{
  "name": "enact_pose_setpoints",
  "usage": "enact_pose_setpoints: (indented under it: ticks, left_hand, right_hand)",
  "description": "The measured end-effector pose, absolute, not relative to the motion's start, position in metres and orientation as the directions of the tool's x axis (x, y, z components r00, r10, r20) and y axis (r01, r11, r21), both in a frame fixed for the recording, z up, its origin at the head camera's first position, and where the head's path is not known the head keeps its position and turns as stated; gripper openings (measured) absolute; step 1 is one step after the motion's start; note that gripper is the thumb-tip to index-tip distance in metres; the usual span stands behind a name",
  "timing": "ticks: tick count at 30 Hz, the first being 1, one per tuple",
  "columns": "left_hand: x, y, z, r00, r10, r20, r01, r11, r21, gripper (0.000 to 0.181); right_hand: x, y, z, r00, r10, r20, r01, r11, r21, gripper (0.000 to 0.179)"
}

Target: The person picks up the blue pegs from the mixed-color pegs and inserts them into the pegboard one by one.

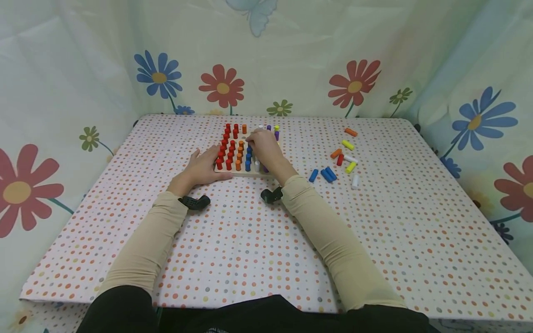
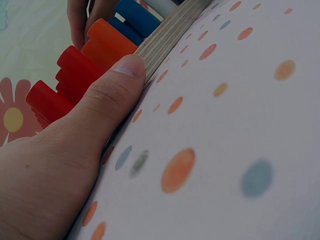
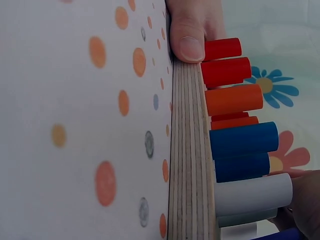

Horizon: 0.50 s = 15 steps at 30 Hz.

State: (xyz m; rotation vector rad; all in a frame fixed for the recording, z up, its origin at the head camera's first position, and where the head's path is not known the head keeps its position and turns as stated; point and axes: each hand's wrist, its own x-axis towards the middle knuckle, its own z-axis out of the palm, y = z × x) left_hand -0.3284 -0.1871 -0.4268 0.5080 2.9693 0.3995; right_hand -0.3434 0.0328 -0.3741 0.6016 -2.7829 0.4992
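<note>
On the table stands a wooden pegboard (image 1: 243, 174) with rows of upright coloured pegs. My left hand (image 1: 200, 169) rests against its near left corner, thumb along the front edge and fingers extended beside the red pegs (image 1: 219, 164). My right hand (image 1: 266, 145) reaches over the board, its fingertips pinched together at the far end of the row of blue pegs (image 1: 247, 165). The peg between them is mostly hidden. Orange pegs (image 3: 235, 99) stand between the red and blue ones, and a white peg (image 3: 252, 194) is beside the blue.
To the right of the board lie loose pegs: several blue pegs (image 1: 329, 174), orange pegs (image 1: 336, 153), yellow pegs (image 1: 348, 144), white pegs (image 1: 355, 181) and a red peg (image 1: 340, 160). A dotted cloth (image 1: 233, 240) covers the table. A flowered curtain (image 1: 308, 55) hangs behind.
</note>
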Motion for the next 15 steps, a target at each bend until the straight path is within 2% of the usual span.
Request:
enact_pose_setpoints:
  ticks: [6, 15]
  left_hand:
    - [-0.3291, -0.1886, -0.4268, -0.940, 0.336, -0.054, 0.309, 0.910, 0.277, 0.122]
    - [-0.3313, -0.1888, -0.4296, -0.941, 0.337, -0.041, 0.314, 0.909, 0.274, 0.122]
  right_hand:
    - [-0.3444, 0.0295, -0.3745, -0.912, -0.292, 0.287, -0.384, 0.855, -0.349, 0.021]
    - [-0.3473, 0.0264, -0.3753, -0.928, -0.261, 0.265, -0.344, 0.874, -0.344, 0.022]
